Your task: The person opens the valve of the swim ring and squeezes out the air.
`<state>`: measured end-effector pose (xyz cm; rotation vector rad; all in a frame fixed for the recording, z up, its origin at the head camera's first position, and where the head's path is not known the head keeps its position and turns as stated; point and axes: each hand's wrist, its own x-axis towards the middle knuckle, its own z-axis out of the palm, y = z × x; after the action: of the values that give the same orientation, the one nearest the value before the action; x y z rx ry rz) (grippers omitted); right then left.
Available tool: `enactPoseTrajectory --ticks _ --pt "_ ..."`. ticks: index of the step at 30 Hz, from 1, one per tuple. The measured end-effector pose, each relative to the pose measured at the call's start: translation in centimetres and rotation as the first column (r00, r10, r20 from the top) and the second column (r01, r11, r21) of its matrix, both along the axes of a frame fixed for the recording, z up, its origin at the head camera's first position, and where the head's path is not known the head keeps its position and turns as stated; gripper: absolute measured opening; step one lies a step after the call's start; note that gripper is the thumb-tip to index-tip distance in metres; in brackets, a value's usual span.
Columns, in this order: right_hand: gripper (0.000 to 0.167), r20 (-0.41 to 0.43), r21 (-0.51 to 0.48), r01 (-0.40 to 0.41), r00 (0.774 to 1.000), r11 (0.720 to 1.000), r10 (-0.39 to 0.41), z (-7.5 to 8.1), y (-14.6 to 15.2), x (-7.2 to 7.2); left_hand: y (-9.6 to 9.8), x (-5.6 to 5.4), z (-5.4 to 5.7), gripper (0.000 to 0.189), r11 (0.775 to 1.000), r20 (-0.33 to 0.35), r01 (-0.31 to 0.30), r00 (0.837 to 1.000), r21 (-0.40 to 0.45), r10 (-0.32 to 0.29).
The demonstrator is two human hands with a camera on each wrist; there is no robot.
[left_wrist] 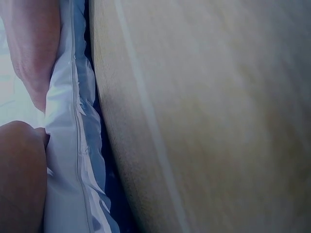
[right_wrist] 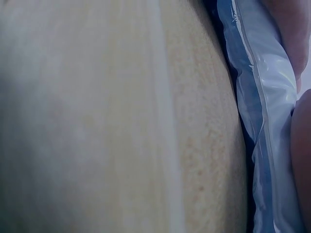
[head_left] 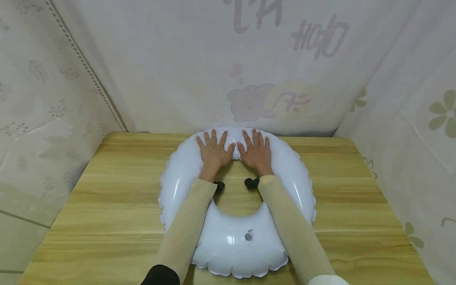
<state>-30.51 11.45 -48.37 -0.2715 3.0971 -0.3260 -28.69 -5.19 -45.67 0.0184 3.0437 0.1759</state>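
A white inflated swim ring [head_left: 235,249] lies flat on the wooden table, its round hole showing the tabletop. Both hands rest palm down on its far side with fingers spread. My left hand [head_left: 215,153] touches the ring left of the middle; my right hand [head_left: 256,153] touches it right of the middle, the thumbs close together. A clear valve [head_left: 248,235] stands up on the ring's near side. Each wrist view shows the ring's seamed inner edge [left_wrist: 65,160] beside part of a hand, with most of the fingers out of sight.
The wooden table [head_left: 117,198] reaches out on both sides of the ring. Behind it hangs a pale printed cloth [head_left: 171,79], with patterned cloths at left and right. Black wrist cameras [head_left: 251,183] hang over the ring's hole.
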Motion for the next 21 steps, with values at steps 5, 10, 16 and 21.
enactPoseTrajectory --ticks 5,10,16,21 --pt "0.066 -0.008 0.000 0.002 1.000 1.000 -0.002 -0.10 -0.04 -0.03 -0.04 0.00 0.03 0.067 1.000 0.005 0.000 1.000 -0.004 0.000" --pt "0.066 -0.017 -0.012 0.000 1.000 1.000 0.000 -0.11 -0.07 -0.15 -0.06 -0.03 0.22 0.068 1.000 0.011 0.000 1.000 -0.008 0.000" --pt "0.066 -0.003 -0.007 0.000 1.000 1.000 0.000 -0.10 -0.04 -0.20 -0.05 -0.15 0.10 0.067 1.000 0.020 0.003 1.000 -0.008 -0.003" --pt "0.066 0.022 0.008 0.004 1.000 1.000 -0.004 -0.13 -0.04 -0.08 -0.03 -0.19 -0.19 0.067 1.000 0.032 0.005 0.999 -0.003 -0.005"
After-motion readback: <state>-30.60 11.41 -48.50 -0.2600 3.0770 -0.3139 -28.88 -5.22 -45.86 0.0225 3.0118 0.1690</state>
